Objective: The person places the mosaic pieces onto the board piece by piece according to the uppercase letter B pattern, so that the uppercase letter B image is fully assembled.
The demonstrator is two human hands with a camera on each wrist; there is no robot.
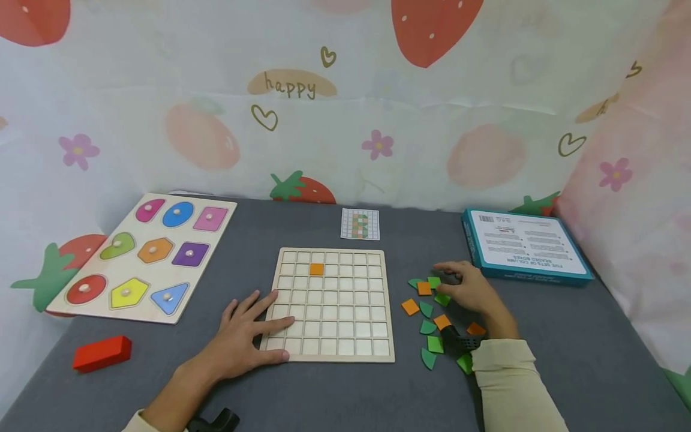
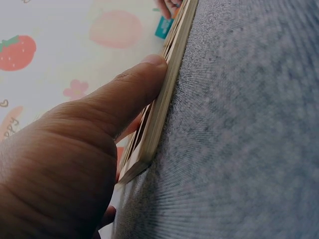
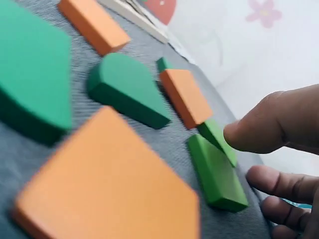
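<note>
Head view: left hand (image 1: 244, 337), fingers spread, touches a pale wooden grid board (image 1: 337, 312). At three o'clock, right hand (image 1: 468, 289): fingers apart, empty.

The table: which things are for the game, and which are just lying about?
Likely in use:
grid board, left hand on it
orange square set in it
loose orange pieces and green pieces, near right hand
pattern card, probably

Seemingly just lying about:
knobbed shape puzzle
red block
teal box

Strawberry-printed cloth (image 1: 421, 114) backs a grey tabletop (image 1: 345, 396).
</note>
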